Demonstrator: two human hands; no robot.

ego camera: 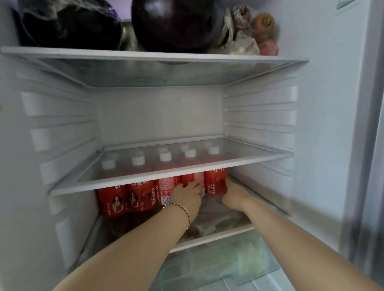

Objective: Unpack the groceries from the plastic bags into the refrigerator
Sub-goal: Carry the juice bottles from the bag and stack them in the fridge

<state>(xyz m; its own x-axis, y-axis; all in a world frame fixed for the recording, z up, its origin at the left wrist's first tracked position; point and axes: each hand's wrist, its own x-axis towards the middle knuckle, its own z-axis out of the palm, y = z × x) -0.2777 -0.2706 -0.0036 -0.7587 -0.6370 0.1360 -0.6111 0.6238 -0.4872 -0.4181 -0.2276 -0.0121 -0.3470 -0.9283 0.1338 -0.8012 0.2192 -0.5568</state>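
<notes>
Red plastic juice bottles with white caps (pixel 140 196) rowed on lower glass shelf (pixel 215 237). Right hand (pixel 234 194) grip wraps rightmost bottle (pixel 214 182); left hand (pixel 188 192) on neighbour bottle (pixel 188 178), grip unclear. Round dark purple aubergines (pixel 174 19) already shelved above. Bags unseen, remainder unknown.

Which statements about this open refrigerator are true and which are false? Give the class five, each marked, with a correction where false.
1. The red juice bottles stand on the top shelf. False: they stand on the lower shelf, beneath the glass middle shelf.
2. Two dark eggplants lie on the top shelf. True.
3. The left hand has a bracelet at its wrist. True.
4. The right hand holds a carrot. False: its fingers are on the rightmost red bottle; the carrots are on the top shelf.
5. The bottle caps are blue. False: they are white.
</notes>
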